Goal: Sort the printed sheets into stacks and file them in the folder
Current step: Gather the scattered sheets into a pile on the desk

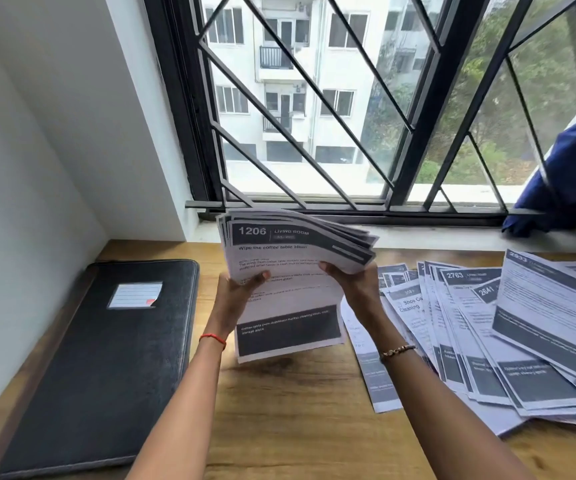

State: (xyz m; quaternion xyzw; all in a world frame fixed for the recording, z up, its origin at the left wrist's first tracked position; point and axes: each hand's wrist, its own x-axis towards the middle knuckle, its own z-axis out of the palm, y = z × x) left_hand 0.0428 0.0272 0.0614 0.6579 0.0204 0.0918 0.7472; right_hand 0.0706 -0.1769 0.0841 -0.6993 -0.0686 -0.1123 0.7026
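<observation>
While both hands lift the bundle of sheets (286, 323) off the wooden desk (297, 410), its top edges fan out, likely so the headers can be read; the front one shows 1206, Living Room. The left hand (236, 296) grips the left edge, thumb curled over the front, and the right hand (356, 289) pinches the right edge likewise. The loose sheets (487, 341) lie overlapped to the right, numbers showing. The black folder (106, 358) lies closed on the left, apparently awaiting finished stacks.

Wooden surface (297, 410) under black barred window (314, 98) w/ daylight; white wall (37, 133) left, blue cloth (563, 188) on sill.
</observation>
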